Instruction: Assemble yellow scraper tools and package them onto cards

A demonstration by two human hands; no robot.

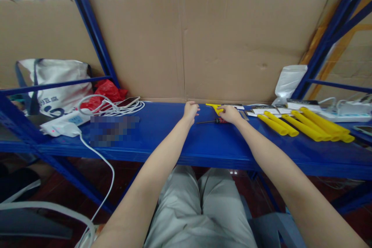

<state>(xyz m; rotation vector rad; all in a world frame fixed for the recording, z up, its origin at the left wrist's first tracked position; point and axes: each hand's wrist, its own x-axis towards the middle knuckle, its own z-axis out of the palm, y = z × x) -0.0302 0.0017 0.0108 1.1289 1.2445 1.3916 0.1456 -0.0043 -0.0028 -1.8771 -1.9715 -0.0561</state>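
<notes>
My right hand [230,114] has its fingers closed on a yellow plastic piece [216,108] with a wide, flared far end; part of it is hidden by the fingers. Just below lies a screwdriver [205,122] with a thin dark shaft pointing left and a red and black handle, partly covered by the right hand. To the left, my left hand [190,112] hovers over the blue shelf top [162,131], its fingers loosely bent and apart, and nothing shows in it. A gap separates it from the yellow piece.
Several yellow tubes [308,126] lie on the right, before flat white-and-black packs [302,104]. A power strip [345,114] stands farther right. On the left are coiled white cables [128,107], a charger [61,127], a red bag [109,91] and a cloth bag [59,75]. Cardboard [232,46] closes the back.
</notes>
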